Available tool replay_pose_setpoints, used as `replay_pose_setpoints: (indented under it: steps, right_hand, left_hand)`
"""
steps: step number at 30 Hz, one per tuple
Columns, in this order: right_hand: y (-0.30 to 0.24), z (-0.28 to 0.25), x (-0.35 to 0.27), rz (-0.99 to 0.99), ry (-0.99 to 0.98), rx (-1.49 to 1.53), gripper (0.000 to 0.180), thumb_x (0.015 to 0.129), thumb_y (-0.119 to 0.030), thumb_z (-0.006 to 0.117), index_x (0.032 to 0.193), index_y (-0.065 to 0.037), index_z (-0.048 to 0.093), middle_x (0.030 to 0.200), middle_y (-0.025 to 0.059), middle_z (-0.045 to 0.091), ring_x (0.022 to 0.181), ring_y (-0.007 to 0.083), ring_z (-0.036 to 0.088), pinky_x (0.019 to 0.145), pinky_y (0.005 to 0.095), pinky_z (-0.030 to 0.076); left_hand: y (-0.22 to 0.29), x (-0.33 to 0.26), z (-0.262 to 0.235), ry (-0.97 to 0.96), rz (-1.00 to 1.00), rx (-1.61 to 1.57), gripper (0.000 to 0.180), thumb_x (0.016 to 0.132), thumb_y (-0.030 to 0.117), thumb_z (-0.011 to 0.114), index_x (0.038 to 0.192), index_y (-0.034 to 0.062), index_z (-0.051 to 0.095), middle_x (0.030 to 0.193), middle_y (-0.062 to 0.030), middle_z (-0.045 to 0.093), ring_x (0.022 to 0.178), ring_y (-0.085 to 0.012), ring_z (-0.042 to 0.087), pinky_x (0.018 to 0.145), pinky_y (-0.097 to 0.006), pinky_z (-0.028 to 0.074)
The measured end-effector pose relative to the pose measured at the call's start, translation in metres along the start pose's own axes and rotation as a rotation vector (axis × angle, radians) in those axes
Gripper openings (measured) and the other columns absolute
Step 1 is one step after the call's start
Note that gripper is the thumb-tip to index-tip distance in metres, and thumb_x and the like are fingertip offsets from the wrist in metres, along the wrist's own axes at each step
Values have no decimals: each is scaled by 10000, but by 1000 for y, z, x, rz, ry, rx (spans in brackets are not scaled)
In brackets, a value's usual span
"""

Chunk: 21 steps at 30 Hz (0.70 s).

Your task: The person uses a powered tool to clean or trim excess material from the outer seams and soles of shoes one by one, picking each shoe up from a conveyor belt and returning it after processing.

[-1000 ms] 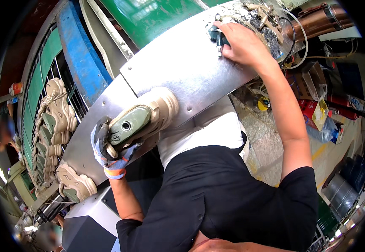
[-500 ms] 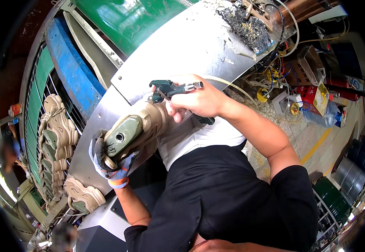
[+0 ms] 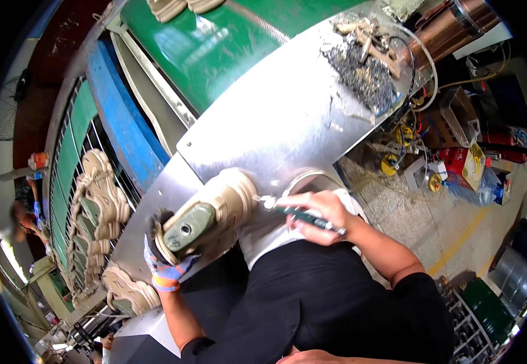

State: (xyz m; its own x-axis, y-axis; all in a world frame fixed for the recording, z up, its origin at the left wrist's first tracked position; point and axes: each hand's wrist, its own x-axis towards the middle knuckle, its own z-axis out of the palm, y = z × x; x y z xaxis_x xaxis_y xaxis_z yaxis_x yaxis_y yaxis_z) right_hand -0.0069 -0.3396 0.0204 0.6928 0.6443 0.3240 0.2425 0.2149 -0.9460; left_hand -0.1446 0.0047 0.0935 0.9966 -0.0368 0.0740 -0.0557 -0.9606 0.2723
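In my gloved left hand (image 3: 165, 264) a beige shoe (image 3: 232, 193) is gripped by its heel end, tilted over the bare metal table (image 3: 269, 130). A green shoe last (image 3: 193, 228) with a metal-ringed hole fills its opening. My bare right hand (image 3: 327, 213) is closed around a dark green spray gun (image 3: 306, 217) with a silver front end. The gun's tip is close to the shoe's toe; whether they touch I cannot tell. A pale hose (image 3: 315, 173) loops behind the right hand.
Several similar shoes (image 3: 96, 206) line a wire rack at the left, with another shoe (image 3: 131, 290) below. Beyond the table runs a green belt (image 3: 215, 48), beside a blue panel (image 3: 124, 115). Dark debris (image 3: 367, 79) piles at the table's far right. Boxes and a plastic bag (image 3: 485, 188) lie on the floor.
My right hand has moved down and right, and the spray gun has turned so its silver end points toward the shoe. The left hand still holds the shoe. The view has shifted slightly.
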Motion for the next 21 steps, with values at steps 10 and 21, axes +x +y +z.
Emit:
replay_pose_setpoints:
  steps: [10,21]
  right_hand:
    - [39,-73,59,116,569,240,396,873,0,541,1257,71,474,877,101,646,756,144,631,717,289,518]
    - [35,-67,59,169,652,184,608,846,-110,587,1351,122,342,839,145,624,708,215,602,729,388,538]
  left_hand:
    - [20,205,27,360,-418,-808,677,832,205,711,1417,43,411,1152,-115,585,940,-184,563,810,-319,464]
    - [88,517,47,145,274,-202,808,779,601,636,1391,100,469,1267,-214,581,1190,-369,544,1013,-412,441]
